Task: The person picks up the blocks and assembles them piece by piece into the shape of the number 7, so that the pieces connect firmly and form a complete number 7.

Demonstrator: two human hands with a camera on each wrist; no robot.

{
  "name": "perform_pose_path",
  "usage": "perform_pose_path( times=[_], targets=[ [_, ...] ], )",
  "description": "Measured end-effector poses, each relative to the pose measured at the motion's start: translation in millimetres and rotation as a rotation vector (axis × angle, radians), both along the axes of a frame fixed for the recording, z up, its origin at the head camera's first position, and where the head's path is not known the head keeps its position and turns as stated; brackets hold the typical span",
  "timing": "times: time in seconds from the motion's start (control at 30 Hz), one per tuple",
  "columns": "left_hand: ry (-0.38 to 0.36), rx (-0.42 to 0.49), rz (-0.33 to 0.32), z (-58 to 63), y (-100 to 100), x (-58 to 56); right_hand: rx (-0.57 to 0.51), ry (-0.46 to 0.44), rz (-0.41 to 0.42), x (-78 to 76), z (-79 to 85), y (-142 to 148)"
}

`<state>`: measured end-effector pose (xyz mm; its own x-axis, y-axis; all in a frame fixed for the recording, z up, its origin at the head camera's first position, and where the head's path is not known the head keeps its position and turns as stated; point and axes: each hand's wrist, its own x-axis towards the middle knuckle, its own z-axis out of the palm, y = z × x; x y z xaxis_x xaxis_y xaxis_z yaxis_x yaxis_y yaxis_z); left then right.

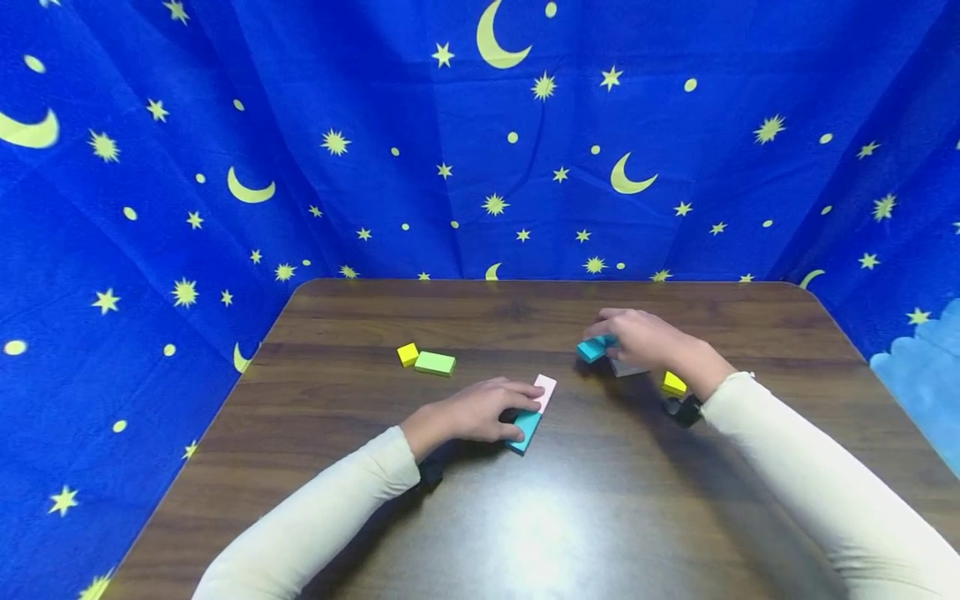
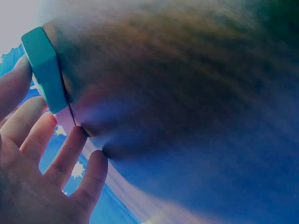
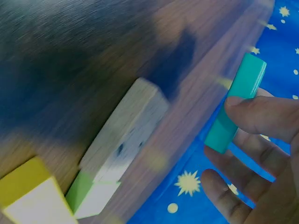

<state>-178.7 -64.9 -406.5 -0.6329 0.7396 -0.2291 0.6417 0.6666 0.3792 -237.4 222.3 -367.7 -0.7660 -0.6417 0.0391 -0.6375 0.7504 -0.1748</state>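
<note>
On the table, a teal block lies end to end with a pale pink block. My left hand rests at their left side, its thumb at the teal block and its fingertips reaching the pink one. In the left wrist view its fingers are loosely extended beside the teal block. Farther right, my right hand pinches another teal block between thumb and fingers. The right wrist view shows this teal block held above the table, apart from a grey wood-grained block.
A yellow block and a light green block lie at the back left. Below my right wrist is another yellow block. A green block touches the grey one. A blue star-patterned cloth hangs behind the table.
</note>
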Motion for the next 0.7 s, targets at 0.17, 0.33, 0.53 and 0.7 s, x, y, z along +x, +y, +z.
perform_pose_path(
  times=[0.17,0.33,0.53,0.7],
  targets=[
    [-0.008,0.016,-0.001,-2.6,-1.2,-0.3,0.003,-0.029,0.010,-4.0,-2.4,-14.6],
    [0.001,0.019,-0.014,-2.4,-0.6,-2.4,0.005,-0.076,0.015,-6.7,-13.6,-26.3],
    [-0.011,0.027,-0.018,-0.3,-0.6,-2.9,-0.022,-0.051,0.095,-3.5,-34.9,-38.9],
    [-0.031,0.030,-0.008,1.6,-0.6,-4.3,-0.053,-0.036,0.105,-0.6,-44.1,-40.4]
  ],
)
